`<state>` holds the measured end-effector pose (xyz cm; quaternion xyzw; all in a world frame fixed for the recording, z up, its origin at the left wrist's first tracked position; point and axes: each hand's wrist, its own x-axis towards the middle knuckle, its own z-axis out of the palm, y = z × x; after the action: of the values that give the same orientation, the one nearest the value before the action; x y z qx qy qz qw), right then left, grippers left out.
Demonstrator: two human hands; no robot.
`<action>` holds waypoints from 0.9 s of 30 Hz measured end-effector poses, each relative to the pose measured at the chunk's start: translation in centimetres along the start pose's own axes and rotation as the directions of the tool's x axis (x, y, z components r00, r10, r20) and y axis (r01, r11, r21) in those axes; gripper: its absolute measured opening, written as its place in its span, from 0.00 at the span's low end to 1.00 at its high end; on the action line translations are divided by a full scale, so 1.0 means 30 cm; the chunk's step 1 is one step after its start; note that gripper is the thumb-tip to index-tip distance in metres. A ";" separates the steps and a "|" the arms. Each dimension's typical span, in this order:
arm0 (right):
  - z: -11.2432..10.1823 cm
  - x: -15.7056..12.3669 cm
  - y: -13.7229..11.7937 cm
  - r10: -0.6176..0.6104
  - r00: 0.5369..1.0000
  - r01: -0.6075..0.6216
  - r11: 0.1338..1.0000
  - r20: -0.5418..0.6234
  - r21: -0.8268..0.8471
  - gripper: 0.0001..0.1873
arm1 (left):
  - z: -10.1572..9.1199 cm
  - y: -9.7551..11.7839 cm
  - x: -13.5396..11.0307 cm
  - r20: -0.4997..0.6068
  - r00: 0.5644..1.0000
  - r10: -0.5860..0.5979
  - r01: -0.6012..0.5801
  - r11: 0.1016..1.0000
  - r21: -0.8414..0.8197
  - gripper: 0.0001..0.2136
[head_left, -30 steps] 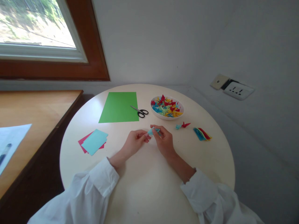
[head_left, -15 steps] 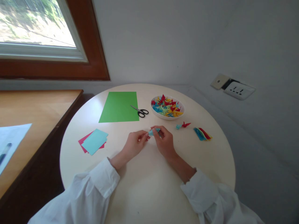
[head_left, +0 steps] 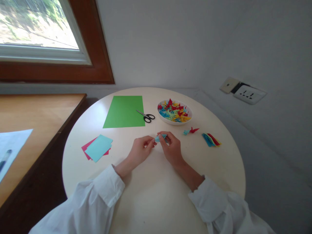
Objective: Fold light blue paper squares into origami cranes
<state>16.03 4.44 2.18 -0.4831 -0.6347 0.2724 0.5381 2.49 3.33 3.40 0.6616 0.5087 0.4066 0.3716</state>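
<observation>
A small light-blue folded paper piece [head_left: 161,137] is pinched between both my hands just above the round cream table [head_left: 151,195]. My left hand [head_left: 140,150] grips its left end with closed fingertips. My right hand [head_left: 171,148] curls over its right end, fingers closed on it. Both wrists rest near the table's middle. Most of the paper is hidden by my fingers.
A white bowl [head_left: 162,119] of coloured folded paper figures stands behind my hands. Black scissors [head_left: 147,116] lie beside a green sheet [head_left: 124,111]. Blue and red paper squares [head_left: 97,148] lie left. Two small folded figures [head_left: 190,131] and a stack of coloured strips [head_left: 211,139] lie right.
My hands have shifted very slightly while working the blue paper; nothing else has moved.
</observation>
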 end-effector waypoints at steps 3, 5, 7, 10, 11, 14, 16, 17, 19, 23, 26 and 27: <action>0.000 -0.001 0.001 -0.002 1.000 0.002 1.000 -0.001 -0.006 0.08 | -0.001 0.003 -0.002 -0.004 1.000 -0.001 0.001 1.000 0.010 0.12; 0.001 -0.002 0.001 -0.007 1.000 0.007 1.000 -0.002 -0.008 0.08 | -0.002 0.005 -0.003 -0.005 1.000 0.002 -0.002 1.000 0.013 0.12; 0.002 -0.001 0.002 -0.010 1.000 0.010 1.000 -0.002 -0.009 0.08 | -0.003 0.007 -0.003 -0.004 1.000 0.003 -0.003 1.000 0.016 0.12; 0.003 -0.001 0.003 -0.010 1.000 0.010 1.000 -0.006 -0.009 0.08 | -0.004 0.009 -0.002 -0.004 1.000 0.002 -0.002 1.000 0.028 0.11; 0.003 -0.001 0.004 -0.009 1.000 0.009 1.000 -0.007 -0.007 0.08 | -0.004 0.010 -0.001 -0.004 1.000 0.003 -0.003 0.999 0.033 0.11; 0.003 -0.001 0.006 -0.008 1.000 0.008 1.000 -0.013 -0.007 0.08 | -0.003 0.010 -0.001 0.000 1.000 0.003 -0.003 0.999 0.039 0.11; 0.003 -0.001 0.007 -0.011 1.000 0.011 1.000 -0.015 -0.011 0.08 | -0.002 0.010 -0.002 0.003 1.000 0.001 -0.001 0.999 0.038 0.11; 0.002 0.000 0.007 -0.013 1.000 0.013 1.000 -0.016 -0.014 0.08 | -0.002 0.010 -0.003 0.004 1.000 0.001 -0.001 0.999 0.037 0.11; 0.002 0.000 0.006 -0.016 1.000 0.016 1.000 -0.016 -0.017 0.08 | -0.001 0.012 -0.003 0.005 1.000 0.000 0.000 1.000 0.032 0.11; 0.000 0.000 0.001 -0.019 1.000 0.019 1.000 -0.012 -0.013 0.07 | -0.001 0.015 -0.005 0.014 1.000 -0.005 0.005 1.000 0.018 0.11; 0.001 -0.002 -0.002 -0.013 1.000 0.013 1.000 -0.003 -0.017 0.06 | -0.001 0.015 -0.005 0.037 0.999 0.002 -0.003 1.000 0.021 0.10; 0.002 -0.003 -0.002 -0.011 1.000 0.011 1.000 0.001 -0.018 0.06 | -0.001 0.014 -0.004 0.044 0.999 0.008 -0.009 1.000 0.022 0.10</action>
<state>15.96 4.35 2.19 -0.4843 -0.6401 0.2638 0.5349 2.59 3.12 3.76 0.6766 0.5019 0.3879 0.3738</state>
